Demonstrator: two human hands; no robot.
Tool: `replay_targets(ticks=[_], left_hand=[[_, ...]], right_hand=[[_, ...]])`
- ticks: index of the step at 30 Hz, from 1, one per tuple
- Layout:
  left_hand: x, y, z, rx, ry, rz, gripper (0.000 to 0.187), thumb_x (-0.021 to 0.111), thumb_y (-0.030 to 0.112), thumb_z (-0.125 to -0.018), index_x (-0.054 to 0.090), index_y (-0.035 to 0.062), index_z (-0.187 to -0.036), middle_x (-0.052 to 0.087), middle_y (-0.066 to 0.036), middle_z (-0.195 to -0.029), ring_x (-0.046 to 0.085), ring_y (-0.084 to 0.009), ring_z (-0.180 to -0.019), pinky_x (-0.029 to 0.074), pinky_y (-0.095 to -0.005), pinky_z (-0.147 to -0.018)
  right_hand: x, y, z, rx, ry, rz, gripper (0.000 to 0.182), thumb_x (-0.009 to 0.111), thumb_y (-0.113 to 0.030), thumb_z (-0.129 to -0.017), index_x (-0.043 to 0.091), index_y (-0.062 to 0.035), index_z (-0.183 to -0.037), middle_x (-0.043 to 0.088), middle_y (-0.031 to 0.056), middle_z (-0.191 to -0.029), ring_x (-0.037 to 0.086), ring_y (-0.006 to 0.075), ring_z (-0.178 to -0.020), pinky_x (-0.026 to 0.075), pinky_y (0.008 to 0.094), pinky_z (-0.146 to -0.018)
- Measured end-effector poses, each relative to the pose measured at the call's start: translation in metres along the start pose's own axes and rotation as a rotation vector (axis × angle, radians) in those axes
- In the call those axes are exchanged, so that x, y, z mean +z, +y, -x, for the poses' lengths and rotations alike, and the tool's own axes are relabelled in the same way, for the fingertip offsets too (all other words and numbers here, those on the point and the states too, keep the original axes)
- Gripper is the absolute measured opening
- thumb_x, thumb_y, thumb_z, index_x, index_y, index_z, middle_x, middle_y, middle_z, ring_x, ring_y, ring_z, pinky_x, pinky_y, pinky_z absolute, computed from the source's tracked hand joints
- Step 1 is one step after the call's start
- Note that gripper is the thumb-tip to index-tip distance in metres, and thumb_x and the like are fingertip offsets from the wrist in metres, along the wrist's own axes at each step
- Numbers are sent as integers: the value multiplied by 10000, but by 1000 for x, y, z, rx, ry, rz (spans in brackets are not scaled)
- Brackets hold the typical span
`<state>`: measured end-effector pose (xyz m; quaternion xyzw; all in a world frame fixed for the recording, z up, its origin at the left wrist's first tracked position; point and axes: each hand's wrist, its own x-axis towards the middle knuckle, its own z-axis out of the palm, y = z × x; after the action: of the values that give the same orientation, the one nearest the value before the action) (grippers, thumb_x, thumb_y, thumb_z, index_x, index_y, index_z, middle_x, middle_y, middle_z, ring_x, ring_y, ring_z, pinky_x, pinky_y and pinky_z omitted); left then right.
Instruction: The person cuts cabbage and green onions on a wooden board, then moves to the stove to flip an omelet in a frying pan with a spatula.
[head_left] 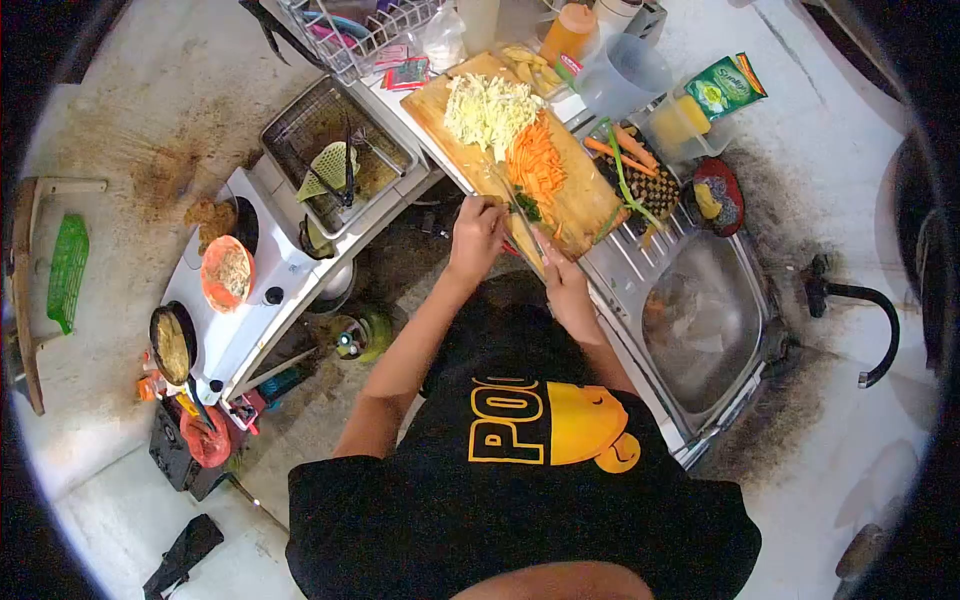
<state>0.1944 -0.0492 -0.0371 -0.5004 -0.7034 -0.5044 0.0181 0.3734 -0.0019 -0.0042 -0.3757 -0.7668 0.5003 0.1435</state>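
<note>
A wooden cutting board [590, 190] lies on the counter, bearing a pile of pale shredded vegetable [492, 112] and orange carrot strips [536, 165]. A few chopped green pieces [527, 206] lie near its front edge. My left hand [480, 236] is at that edge, its fingers closed at the knife blade or something thin; what they pinch is too small to tell. My right hand [566, 284] is wrapped round the handle of a knife [524, 222], just right of my left hand. The blade points up and left over the board's front part.
The sink [700, 320] is at the right, below a black faucet [868, 294]. Whole carrots [632, 152] lie on a rack beside the board. A wire basket [290, 130] and a white stove [200, 290] with pans stand at the left.
</note>
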Motion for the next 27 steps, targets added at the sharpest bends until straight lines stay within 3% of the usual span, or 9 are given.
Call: replay_targets(ticks=[5,7,10,13,16,19,23,25,27], left_hand=[[5,-5,-3,-124,3,30,119,710,-17,-749,708,-6,-868,690,-148,-900,651,-315,-852,535,-380,-766],[5,-4,-2,-116,-9,-1,106,705,-16,-752,704,-1,-857,701,-140,-882,657,-315,-834,534,-381,-754],[1,-3,-5,-129,-52,-9,111,706,-18,-750,696,-7,-860,691,-139,-876,652,-322,-831,533,-385,-748],[0,-1,-8,-124,-4,-59,83,686,-12,-770,679,-39,-848,649,-157,-831,625,-329,-821,515,-402,-721],[-3,12,-5,-15,21,-164,139,708,-2,-763,685,-10,-900,661,-141,-845,644,-327,-821,528,-392,-749],[-5,8,-1,-42,60,-94,120,711,2,-765,690,-19,-881,666,-146,-849,647,-324,-829,527,-395,-756],[-4,0,-4,-211,12,-6,101,720,1,-759,696,-29,-853,675,-156,-845,662,-314,-799,532,-382,-737],[-6,-1,-6,-345,-27,29,94,732,8,-753,704,-27,-835,681,-167,-837,674,-306,-759,537,-365,-708],[-5,-5,-8,-318,-31,14,93,732,10,-754,705,-26,-835,680,-171,-832,676,-305,-742,537,-361,-693]], right_hand=[[8,-13,-1,47,-10,23,437,402,-24,-1000,472,-104,-1424,558,177,-1356,525,235,-1276,365,300,-1055],[13,-13,-11,-161,75,158,394,447,-84,-1001,483,-69,-1393,581,233,-1271,553,366,-1208,432,387,-1008],[4,-24,-9,38,-32,74,430,371,-58,-1012,476,-124,-1424,548,181,-1362,513,311,-1282,372,331,-1052],[5,-14,8,-68,39,52,419,359,-74,-1018,478,-98,-1419,554,173,-1361,516,286,-1283,369,331,-1054],[3,-7,-5,-28,1,40,413,368,-73,-1021,476,-82,-1419,557,160,-1362,511,257,-1291,360,323,-1064],[2,-7,-11,-6,3,-8,409,386,-65,-1018,476,-72,-1417,564,156,-1354,510,235,-1291,354,317,-1069],[3,-8,1,59,-39,7,418,398,-43,-1009,484,-96,-1415,560,172,-1350,513,246,-1288,354,319,-1071],[8,-12,-1,162,-66,173,433,391,-33,-1006,487,-130,-1417,551,190,-1351,515,276,-1285,358,329,-1072],[12,-24,-11,105,-52,214,439,387,-33,-1007,485,-143,-1420,550,196,-1349,516,293,-1282,362,334,-1071]])
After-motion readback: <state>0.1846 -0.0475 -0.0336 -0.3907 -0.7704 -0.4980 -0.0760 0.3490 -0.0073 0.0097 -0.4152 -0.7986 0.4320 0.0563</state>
